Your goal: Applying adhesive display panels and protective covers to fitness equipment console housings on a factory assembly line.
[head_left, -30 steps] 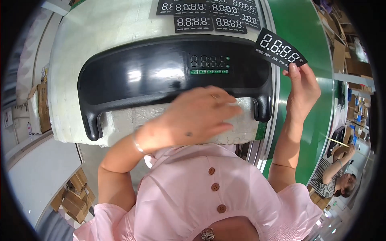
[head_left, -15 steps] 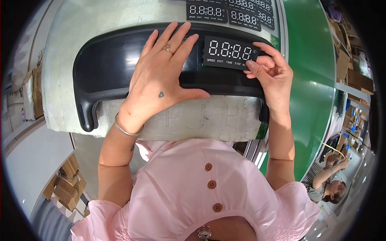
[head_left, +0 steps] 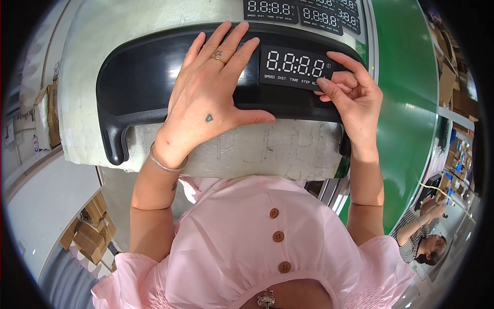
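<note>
A long, curved black plastic housing (head_left: 136, 77) with a leg bent down at each end lies across the pale work surface. My left hand (head_left: 208, 95) rests flat on its middle, fingers spread and holding nothing. Between thumb and fingers, my right hand (head_left: 355, 95) grips the right end of a black display panel sticker (head_left: 290, 69) printed with white segment digits. The sticker lies over the right half of the housing, slightly tilted, its right end lower. Whether its whole underside touches the housing I cannot tell.
Several more display panel stickers (head_left: 321, 19) lie at the far right of the pale work surface (head_left: 247, 152). A metal edge and a green surface (head_left: 406, 103) run along the right. Cardboard boxes (head_left: 88, 242) stand at lower left. Another person (head_left: 419, 242) works at the far right.
The view has shifted slightly, so the housing and both hands appear a little further right. The sticker's left end has come to lie closer to the housing. Both hands keep their hold.
</note>
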A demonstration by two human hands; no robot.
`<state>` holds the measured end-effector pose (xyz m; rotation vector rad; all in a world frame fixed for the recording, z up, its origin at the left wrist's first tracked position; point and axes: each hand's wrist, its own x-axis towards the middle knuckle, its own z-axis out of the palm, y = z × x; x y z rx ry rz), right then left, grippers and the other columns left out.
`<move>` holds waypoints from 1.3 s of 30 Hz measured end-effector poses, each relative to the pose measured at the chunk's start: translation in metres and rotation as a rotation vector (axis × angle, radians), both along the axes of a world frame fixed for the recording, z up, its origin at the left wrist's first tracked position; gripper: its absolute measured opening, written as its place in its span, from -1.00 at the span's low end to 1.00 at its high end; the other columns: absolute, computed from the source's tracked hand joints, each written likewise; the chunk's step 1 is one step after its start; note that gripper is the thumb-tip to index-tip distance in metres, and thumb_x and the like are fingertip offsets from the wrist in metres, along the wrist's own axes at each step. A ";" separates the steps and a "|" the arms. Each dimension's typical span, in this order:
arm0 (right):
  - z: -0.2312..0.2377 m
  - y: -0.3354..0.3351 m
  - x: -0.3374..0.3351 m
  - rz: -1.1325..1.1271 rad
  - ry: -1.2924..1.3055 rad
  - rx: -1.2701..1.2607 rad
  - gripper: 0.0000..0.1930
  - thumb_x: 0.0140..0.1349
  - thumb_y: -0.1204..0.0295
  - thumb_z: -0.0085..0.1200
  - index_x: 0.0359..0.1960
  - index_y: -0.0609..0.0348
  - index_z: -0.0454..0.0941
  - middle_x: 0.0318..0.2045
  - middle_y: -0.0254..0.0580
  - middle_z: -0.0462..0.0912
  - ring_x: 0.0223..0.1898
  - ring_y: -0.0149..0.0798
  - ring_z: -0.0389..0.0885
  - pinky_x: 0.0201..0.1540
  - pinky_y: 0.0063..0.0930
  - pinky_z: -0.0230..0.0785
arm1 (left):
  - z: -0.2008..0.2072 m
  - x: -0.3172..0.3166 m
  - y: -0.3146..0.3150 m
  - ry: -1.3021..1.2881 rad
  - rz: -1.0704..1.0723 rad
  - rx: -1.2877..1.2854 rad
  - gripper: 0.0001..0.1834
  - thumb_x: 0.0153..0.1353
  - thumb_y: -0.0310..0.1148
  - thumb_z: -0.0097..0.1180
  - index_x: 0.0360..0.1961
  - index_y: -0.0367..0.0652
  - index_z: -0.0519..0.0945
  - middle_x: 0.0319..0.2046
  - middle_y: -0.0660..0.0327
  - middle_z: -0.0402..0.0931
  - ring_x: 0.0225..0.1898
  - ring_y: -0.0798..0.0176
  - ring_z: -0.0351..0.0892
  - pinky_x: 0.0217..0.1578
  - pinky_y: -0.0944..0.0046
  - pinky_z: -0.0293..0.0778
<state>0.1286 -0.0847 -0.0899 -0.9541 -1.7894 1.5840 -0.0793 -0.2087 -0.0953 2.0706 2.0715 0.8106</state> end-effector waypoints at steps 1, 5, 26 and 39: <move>0.000 0.000 0.000 0.002 0.000 -0.001 -0.57 0.09 0.73 0.18 0.04 0.25 0.50 -0.47 -0.31 0.63 -0.39 -0.49 0.64 -0.33 -0.67 0.56 | 0.000 0.000 0.000 0.008 -0.005 0.015 0.00 -0.37 0.08 0.45 0.09 -0.36 0.46 0.20 -0.06 0.34 0.29 -0.12 0.21 0.28 -0.09 0.07; -0.001 0.001 -0.001 0.008 -0.013 -0.004 -0.57 0.09 0.73 0.18 0.04 0.25 0.50 -0.48 -0.31 0.63 -0.40 -0.49 0.65 -0.34 -0.67 0.56 | 0.000 -0.002 0.000 -0.006 -0.007 0.023 0.00 -0.37 0.08 0.45 0.09 -0.36 0.46 0.21 -0.05 0.33 0.29 -0.12 0.21 0.29 -0.09 0.06; 0.001 0.001 -0.002 0.024 -0.042 0.022 -0.58 0.09 0.73 0.18 0.04 0.28 0.49 -0.48 -0.29 0.62 -0.41 -0.50 0.62 -0.29 -0.63 0.58 | -0.003 -0.002 -0.003 -0.022 0.008 0.000 0.02 -0.38 0.08 0.46 0.17 -0.21 0.43 0.28 0.08 0.27 0.33 -0.01 0.17 0.31 -0.03 0.02; 0.003 -0.001 -0.003 0.018 -0.075 0.002 -0.57 0.09 0.72 0.18 0.04 0.27 0.49 -0.44 -0.28 0.63 -0.42 -0.51 0.61 -0.30 -0.62 0.58 | 0.002 -0.003 -0.004 -0.062 0.026 -0.034 0.18 -0.43 0.05 0.48 0.26 -0.27 0.26 0.21 0.05 0.34 0.33 -0.05 0.16 0.32 -0.04 0.01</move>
